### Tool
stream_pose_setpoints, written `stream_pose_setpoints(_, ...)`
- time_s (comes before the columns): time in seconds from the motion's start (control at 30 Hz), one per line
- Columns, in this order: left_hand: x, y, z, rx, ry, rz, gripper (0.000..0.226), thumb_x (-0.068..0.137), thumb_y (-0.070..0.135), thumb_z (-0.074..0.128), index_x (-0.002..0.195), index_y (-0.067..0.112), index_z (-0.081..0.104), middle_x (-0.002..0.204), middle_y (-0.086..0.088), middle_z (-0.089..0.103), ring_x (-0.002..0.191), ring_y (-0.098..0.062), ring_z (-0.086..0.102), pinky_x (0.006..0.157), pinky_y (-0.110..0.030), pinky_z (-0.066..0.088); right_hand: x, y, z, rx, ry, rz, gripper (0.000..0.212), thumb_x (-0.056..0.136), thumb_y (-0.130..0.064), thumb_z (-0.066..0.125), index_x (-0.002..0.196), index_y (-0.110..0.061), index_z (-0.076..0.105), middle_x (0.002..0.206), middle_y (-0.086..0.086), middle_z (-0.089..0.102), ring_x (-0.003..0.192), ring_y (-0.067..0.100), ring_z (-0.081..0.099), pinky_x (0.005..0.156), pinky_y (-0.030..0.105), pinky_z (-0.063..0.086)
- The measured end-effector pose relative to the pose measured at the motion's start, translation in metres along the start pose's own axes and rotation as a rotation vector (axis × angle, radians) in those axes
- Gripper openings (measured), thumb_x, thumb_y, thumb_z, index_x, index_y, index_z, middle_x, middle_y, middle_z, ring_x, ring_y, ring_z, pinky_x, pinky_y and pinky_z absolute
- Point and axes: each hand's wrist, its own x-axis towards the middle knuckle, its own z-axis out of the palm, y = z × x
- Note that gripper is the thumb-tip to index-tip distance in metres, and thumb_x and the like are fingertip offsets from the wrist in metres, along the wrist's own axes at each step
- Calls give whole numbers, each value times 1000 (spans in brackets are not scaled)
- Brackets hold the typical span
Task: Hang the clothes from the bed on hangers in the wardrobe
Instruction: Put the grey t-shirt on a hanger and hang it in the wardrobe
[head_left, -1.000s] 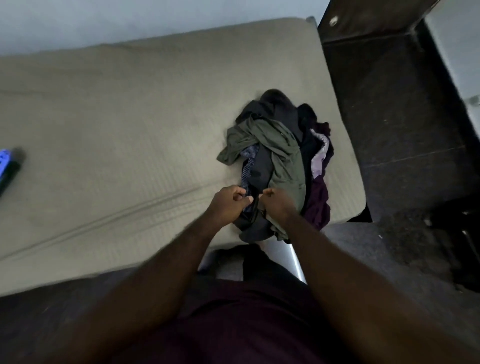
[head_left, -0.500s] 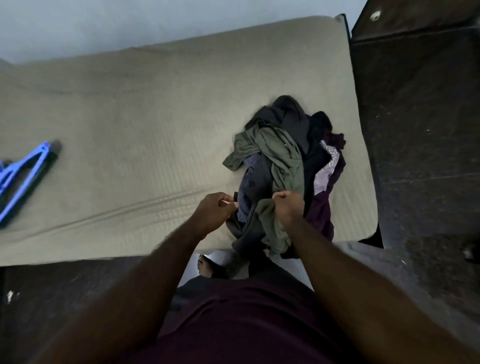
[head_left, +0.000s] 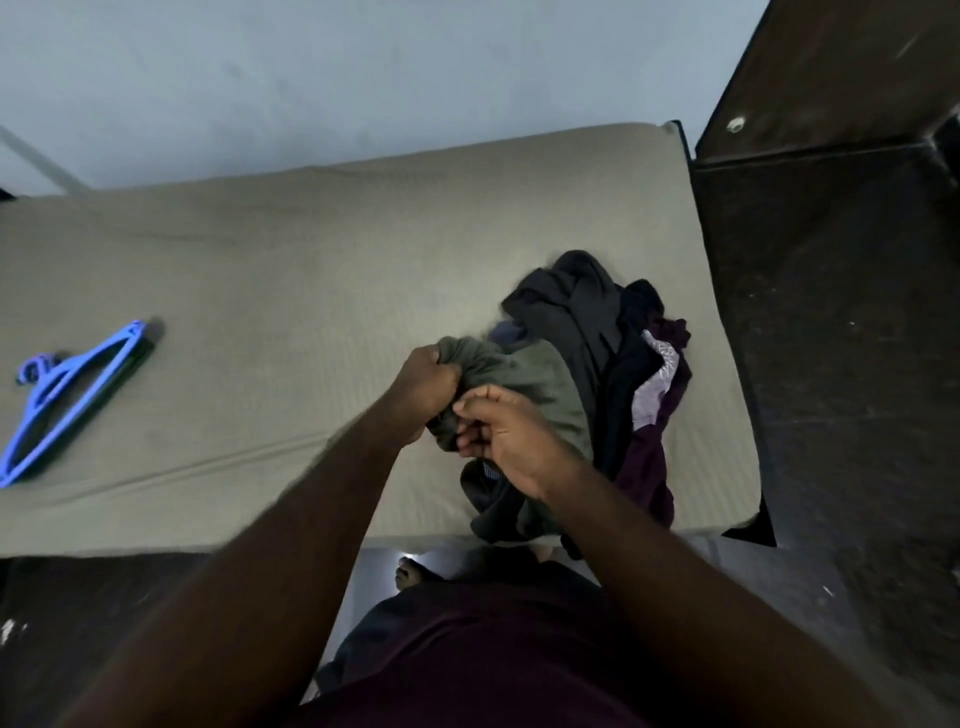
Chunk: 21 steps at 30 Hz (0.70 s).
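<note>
In the last second both hands have shifted from the near edge of the pile (head_left: 587, 312) onto the green shirt (head_left: 540, 384). The left hand (head_left: 428, 387) grips a bunched fold and the right hand (head_left: 506, 436) pinches cloth beside it. The shirt seems singled out but is still on the bed (head_left: 311, 260), with the hangers (head_left: 72, 395) well left.

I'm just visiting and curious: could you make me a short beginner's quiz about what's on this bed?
1. True or false: the blue plastic hangers lie on the beige bed, apart from the pile of dark clothes.
2. The left hand grips: A) olive-green cloth garment; B) purple garment; C) a hanger.
3. Fill the gap: the hangers carry ___ clothes so far.
Key: 1 true; 2 A; 3 no.
</note>
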Motion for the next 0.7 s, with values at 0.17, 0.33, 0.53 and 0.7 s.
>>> stream_pose_setpoints(0.17, -21, 11, -49, 245, -2, 207, 33, 88, -6, 39, 91, 8, 69, 81, -5, 69, 69, -14, 63, 62, -25, 52, 14, 0, -2, -47, 252, 116, 20, 98, -28, 55, 83, -16, 58, 65, 1, 59, 56, 13, 53, 56, 26, 45)
stream_pose_setpoints(0.33, -55, 17, -108, 429, 34, 339, 32, 81, -10, 40, 63, 9, 58, 59, 0, 57, 52, -10, 51, 51, -23, 41, 18, -12, 37, -95, 107, 164, 59, 95, -65, 38, 99, -13, 63, 86, 9, 68, 76, 23, 65, 70, 34, 53)
stream_pose_setpoints(0.53, -110, -22, -158, 342, 25, 440, 36, 78, -11, 44, 61, 15, 60, 53, 11, 59, 50, -2, 55, 52, -19, 43, 9, 13, 144, -131, 67, 34, 17, 98, -19, 51, 90, -11, 64, 85, 11, 69, 77, 24, 65, 75, 39, 55)
stream_pose_setpoints(0.7, -122, -115, -234, 292, 511, 245, 12, 81, 6, 54, 80, 15, 60, 80, -2, 63, 77, -18, 55, 65, -26, 35, 3, 33, 208, -99, 178, -61, 24, 96, -16, 61, 73, -18, 52, 65, 2, 55, 54, 11, 51, 50, 23, 45)
